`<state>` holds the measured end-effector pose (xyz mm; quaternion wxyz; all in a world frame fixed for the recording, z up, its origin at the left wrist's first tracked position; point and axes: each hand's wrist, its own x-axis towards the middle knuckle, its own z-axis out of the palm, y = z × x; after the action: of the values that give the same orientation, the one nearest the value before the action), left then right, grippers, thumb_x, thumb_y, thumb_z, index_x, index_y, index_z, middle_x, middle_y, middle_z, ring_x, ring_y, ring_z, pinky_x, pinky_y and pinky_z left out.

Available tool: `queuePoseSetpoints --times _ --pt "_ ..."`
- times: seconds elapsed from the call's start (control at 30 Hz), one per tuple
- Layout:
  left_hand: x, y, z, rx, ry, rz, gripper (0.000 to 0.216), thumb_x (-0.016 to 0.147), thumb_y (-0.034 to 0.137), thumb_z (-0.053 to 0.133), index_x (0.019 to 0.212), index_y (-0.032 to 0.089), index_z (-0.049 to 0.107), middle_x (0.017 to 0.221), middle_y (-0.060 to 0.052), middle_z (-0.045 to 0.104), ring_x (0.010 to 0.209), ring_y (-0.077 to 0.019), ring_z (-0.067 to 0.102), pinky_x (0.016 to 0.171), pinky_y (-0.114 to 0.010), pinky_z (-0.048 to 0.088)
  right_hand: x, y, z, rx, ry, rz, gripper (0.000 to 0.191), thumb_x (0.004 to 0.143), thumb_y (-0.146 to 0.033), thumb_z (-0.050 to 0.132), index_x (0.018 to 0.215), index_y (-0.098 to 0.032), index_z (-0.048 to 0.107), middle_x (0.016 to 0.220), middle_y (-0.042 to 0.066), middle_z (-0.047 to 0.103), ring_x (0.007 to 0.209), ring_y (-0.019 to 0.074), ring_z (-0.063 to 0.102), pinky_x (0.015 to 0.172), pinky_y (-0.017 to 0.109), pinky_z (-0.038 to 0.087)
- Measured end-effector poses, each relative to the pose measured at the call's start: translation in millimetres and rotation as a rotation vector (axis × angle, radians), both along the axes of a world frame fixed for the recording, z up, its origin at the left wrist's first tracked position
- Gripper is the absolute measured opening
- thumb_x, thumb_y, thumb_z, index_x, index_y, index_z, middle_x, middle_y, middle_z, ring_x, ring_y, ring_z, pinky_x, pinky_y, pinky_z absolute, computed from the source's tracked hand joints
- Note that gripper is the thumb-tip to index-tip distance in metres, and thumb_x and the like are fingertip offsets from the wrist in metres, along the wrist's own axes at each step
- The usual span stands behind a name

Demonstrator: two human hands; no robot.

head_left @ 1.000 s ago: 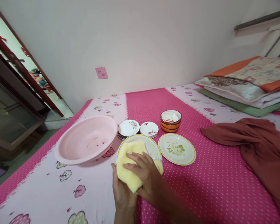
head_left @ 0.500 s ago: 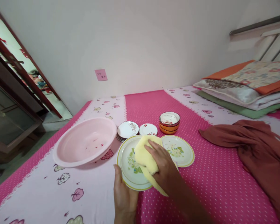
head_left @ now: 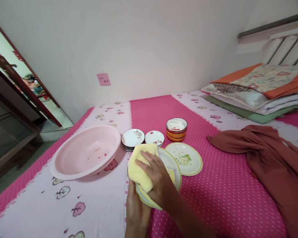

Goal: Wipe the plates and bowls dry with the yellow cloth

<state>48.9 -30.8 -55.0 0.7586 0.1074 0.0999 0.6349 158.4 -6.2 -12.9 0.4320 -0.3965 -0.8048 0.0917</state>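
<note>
Pink sheet [head_left: 225,195] spreads wide, the basin [head_left: 89,145] resting on it at left, and here's the dinner plate [head_left: 169,161], held up near the middle. Yellow cloth [head_left: 139,167] hides much of its face, right hand [head_left: 156,177] clutching it there, left hand [head_left: 137,208] clamped on the plate's near edge, fingertips probably underneath, small saucers [head_left: 132,137] stacked just beyond.

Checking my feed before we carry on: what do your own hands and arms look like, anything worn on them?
The left hand and right hand are ungloved. No ring, watch or bracelet shows. The right forearm is bare, with no sleeve in view; the left arm leaves the picture just past the wrist.
</note>
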Motion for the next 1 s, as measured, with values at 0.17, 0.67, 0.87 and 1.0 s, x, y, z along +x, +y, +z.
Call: queuePoseSetpoints --times 0.17,0.67,0.87,1.0 --pt "-25 2 1.9 0.023 0.021 0.086 0.057 0.106 0.057 0.043 0.136 0.021 0.074 0.125 -0.014 0.08 0.132 -0.0279 0.067 0.127 -0.046 0.033 -6 -5 5.7 -0.183 0.033 0.24 0.049 0.082 -0.018 0.072 0.131 -0.027 0.071 0.158 0.009 0.055 0.147 0.0285 0.048 0.127 0.052 0.029" --pt "-22 2 19.1 -0.099 0.069 0.242 0.041 0.108 0.038 0.05 0.138 0.021 0.073 0.132 -0.013 0.076 0.122 -0.0275 0.073 0.122 -0.044 0.042 45 7 8.4 -0.065 0.073 0.027 0.042 0.082 -0.002 0.058 0.118 -0.021 0.07 0.146 0.013 0.065 0.137 0.0286 0.057 0.116 0.05 0.045" --pt "-3 -1 11.6 -0.095 0.04 0.132 0.043 0.107 0.042 0.049 0.135 0.02 0.075 0.139 -0.011 0.073 0.135 -0.0265 0.065 0.126 -0.042 0.034 17 7 -4.9 0.051 0.079 -0.094 0.079 0.075 0.002 0.047 0.151 -0.018 0.05 0.163 0.014 0.049 0.154 0.0289 0.039 0.127 0.056 0.032" --pt "-3 -3 8.9 -0.075 0.04 0.128 0.045 0.107 0.047 0.049 0.133 0.022 0.077 0.132 -0.01 0.077 0.133 -0.0266 0.066 0.127 -0.042 0.034 -5 -5 3.8 -0.045 0.068 0.03 0.074 0.078 -0.003 0.05 0.15 -0.019 0.053 0.165 0.013 0.047 0.155 0.0275 0.038 0.129 0.054 0.029"
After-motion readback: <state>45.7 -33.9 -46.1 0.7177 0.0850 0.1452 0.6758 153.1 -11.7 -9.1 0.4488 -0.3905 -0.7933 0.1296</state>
